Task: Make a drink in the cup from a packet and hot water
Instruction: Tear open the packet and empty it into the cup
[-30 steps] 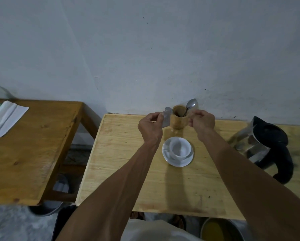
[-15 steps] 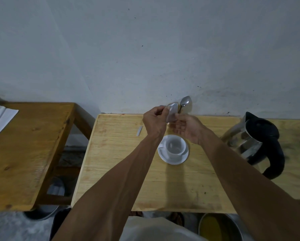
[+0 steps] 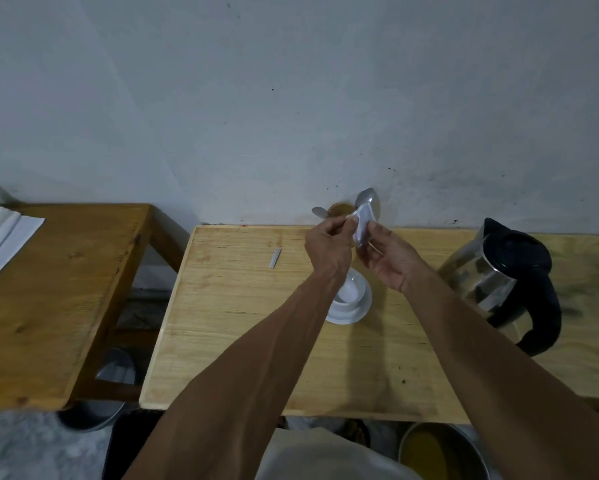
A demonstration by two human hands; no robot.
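On the left, a darker brown wooden side table [image 3: 59, 292], separated by a gap from the main table, with folded white paper napkins [image 3: 3, 239] lying at its far left edge. Under that side table, a dark round metal pot [image 3: 116, 370] on the grey floor, partly hidden by the frame. At the bottom right edge, a round metal pan with a yellowish inside [image 3: 440, 453], below the near edge of the main table.
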